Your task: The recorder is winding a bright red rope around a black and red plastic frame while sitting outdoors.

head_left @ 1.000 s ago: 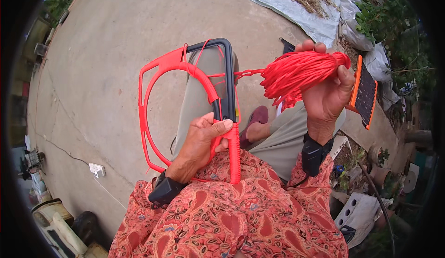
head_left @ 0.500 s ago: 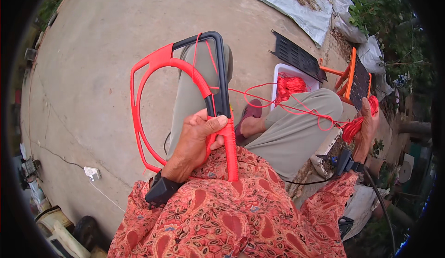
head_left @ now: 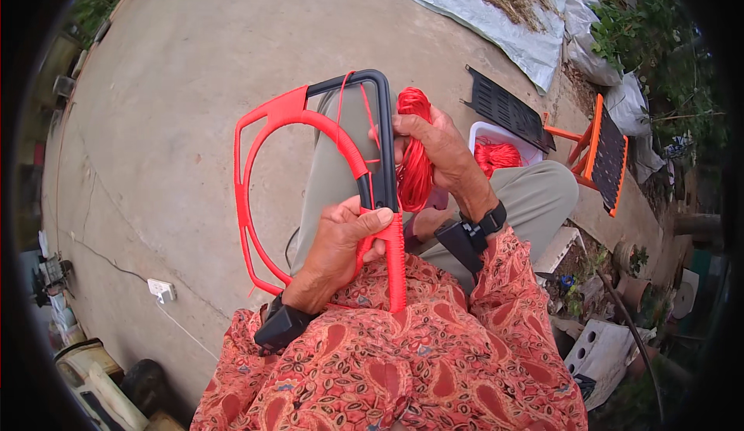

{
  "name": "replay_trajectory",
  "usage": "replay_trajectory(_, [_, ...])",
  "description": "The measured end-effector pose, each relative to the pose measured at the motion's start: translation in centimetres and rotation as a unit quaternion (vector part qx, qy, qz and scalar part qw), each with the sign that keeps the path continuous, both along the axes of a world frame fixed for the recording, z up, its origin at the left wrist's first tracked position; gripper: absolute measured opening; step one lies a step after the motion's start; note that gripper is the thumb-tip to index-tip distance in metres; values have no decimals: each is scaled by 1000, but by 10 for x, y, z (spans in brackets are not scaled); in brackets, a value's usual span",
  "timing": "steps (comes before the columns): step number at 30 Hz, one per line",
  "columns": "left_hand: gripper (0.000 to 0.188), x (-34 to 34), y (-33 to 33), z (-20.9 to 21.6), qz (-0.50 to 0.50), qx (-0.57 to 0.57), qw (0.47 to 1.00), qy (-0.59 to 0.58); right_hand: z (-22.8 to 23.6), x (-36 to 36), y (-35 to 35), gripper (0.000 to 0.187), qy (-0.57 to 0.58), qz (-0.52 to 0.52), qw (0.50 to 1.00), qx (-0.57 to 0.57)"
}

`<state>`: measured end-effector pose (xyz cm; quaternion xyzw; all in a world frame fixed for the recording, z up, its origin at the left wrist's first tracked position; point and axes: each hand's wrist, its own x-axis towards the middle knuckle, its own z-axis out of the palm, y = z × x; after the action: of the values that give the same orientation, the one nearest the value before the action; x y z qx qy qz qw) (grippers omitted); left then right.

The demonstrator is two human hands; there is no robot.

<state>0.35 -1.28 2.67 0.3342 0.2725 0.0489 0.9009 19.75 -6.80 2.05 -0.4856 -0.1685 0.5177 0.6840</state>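
A black tubular frame [head_left: 379, 113] with an inner ring lies over my lap, much of it tightly wrapped in red cord [head_left: 242, 187]. My left hand [head_left: 335, 241] grips the frame's near right side, thumb on the wrapping where it ends. Bare black tube shows above that thumb, along the right side and top right corner. My right hand [head_left: 446, 152] is closed round a bundle of red cord [head_left: 416, 156], close beside the bare tube. Its fingertips are partly hidden behind the tube. A loose strand hangs over the top bar and down inside the frame.
A white tub [head_left: 531, 152] with more red cord stands beyond my right knee. Near it are a black slotted panel [head_left: 508, 101] and an orange-framed stool [head_left: 601, 156]. A silvery sheet [head_left: 488, 12] with straw lies farther off. A white power strip [head_left: 161, 290] rests on the concrete at left.
My right hand has come in from the far right with the cord bundle, up to the frame's right side. The long strand stretched across my knee is gone. My left hand keeps its grip.
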Motion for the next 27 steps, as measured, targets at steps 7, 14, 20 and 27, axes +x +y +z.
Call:
replay_trajectory(7, [20, -2, 2, 2, -13, -5, 1000, -12, -10, 6, 12, 17, 197, 62, 976, 72])
replay_trajectory(14, [19, 0, -1, 1, -22, 1, 1000, -16, -11, 23, 17, 15, 160, -57, 983, 67])
replay_trajectory(20, [18, -2, 0, -2, -15, 1, 1000, -11, 35, 20, -2, 13, -105, -94, 985, 103])
replay_trajectory(27, [16, -8, 5, -2, 27, -13, 999, -14, 45, 14, -85, 11, -208, -83, 967, -124])
